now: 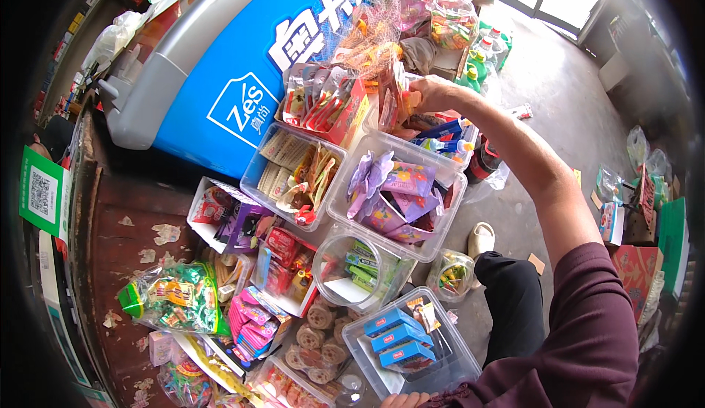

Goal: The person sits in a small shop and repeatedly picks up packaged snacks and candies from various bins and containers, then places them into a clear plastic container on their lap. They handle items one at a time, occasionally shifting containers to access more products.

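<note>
My right hand reaches forward to upright snack packets, its fingers against their edges. Whether it grips one cannot be made out. Only the fingers of my left hand show at the bottom edge, by the near rim of a clear plastic bin. That bin holds a few blue boxes. Below my right hand, blue tubes with pale and orange caps lie in a clear container. Nearer to me stands a clear bin of purple packets. Left of the packets is a red carton of silvery and red pouches.
A blue freezer chest stands behind the goods. A netted bag hangs over the far goods. On the left are a candy bag and a worn wooden top. Bottles and a cola bottle stand on the right.
</note>
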